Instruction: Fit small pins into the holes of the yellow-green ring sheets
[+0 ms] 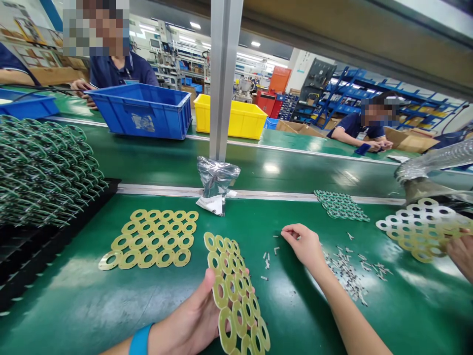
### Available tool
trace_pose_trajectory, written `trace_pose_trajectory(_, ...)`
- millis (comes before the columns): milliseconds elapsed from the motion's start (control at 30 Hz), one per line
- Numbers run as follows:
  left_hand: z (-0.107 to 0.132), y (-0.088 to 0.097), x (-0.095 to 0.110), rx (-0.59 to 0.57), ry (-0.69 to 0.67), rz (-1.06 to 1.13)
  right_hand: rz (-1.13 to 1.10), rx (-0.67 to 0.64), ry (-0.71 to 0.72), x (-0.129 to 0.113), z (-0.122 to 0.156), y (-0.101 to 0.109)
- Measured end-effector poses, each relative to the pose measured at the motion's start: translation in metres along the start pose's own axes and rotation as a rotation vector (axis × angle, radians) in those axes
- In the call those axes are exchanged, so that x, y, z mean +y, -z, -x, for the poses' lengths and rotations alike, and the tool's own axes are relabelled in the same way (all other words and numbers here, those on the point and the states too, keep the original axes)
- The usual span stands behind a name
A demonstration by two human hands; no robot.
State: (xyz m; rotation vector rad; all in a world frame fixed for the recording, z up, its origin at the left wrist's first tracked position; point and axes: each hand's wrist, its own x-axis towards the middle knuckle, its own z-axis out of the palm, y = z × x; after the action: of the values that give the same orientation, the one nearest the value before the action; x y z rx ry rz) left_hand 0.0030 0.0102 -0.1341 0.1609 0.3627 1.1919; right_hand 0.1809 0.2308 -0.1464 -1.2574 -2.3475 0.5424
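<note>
My left hand (197,315), with a blue band on its wrist, grips a yellow panel of joined ring-shaped boards (224,309) and holds it tilted above the green table. The thumb lies along the panel's left edge; the other fingers are behind it, partly hidden. Over the table to the right, my right hand (303,245) is closed in a pinch. What its fingertips hold, if anything, is too small to make out. Several small pale parts (266,261) lie scattered just left of it. A larger pile of such parts (347,276) lies beyond my right forearm.
Another yellow ring panel (147,241) lies flat at left, near stacked green boards (44,167). A silver bag (216,177) sits by the metal post (220,74). A green panel (342,204) lies right. Another person's hand (461,254) holds a ring panel (417,222).
</note>
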Motion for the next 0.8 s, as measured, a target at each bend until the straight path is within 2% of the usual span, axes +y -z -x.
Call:
trace_pose_trajectory(233, 0.002, -0.001, 0.001, 0.014, -0.005, -0.022, -0.018, -0.188, 0.062, -0.007, 0.005, 0.016)
trace_pose_trajectory(433, 0.002, -0.002, 0.002, 0.002, -0.006, -0.009, -0.030, -0.302, 0.108, -0.011, 0.007, 0.017)
trace_pose_trajectory(567, 0.000, -0.002, 0.003, 0.005, -0.017, 0.030, -0.027, -0.300, 0.117, -0.012, 0.007, 0.015)
trace_pose_trajectory(800, -0.002, -0.002, 0.008, -0.012, -0.048, 0.094, -0.118, -0.198, 0.072, -0.017, 0.008, 0.016)
